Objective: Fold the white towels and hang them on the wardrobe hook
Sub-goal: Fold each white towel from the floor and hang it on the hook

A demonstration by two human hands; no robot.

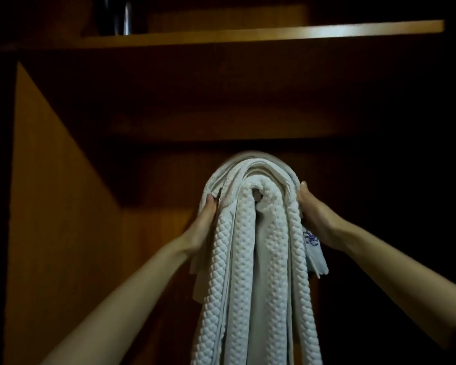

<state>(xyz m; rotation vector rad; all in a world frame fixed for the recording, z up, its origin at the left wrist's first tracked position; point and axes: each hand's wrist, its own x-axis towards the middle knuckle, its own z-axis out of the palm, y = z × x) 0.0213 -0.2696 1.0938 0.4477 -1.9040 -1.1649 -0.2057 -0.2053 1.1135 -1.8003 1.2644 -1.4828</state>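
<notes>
Reaching up from the lower corners, two bare forearms meet a bundle of white towels [250, 259] that hangs in folded layers, draped over something at its top which the cloth hides. The left hand [204, 227] presses against the bundle's left side, its grip curled into the outer layers. The right hand [317, 219] clasps the right side, thumb up along the fold, just above a small label with blue print [311, 239]. Behind stands the dim wooden wardrobe interior [63, 206], and higher up a shelf [274, 32] carrying a dark object [116, 17].
</notes>
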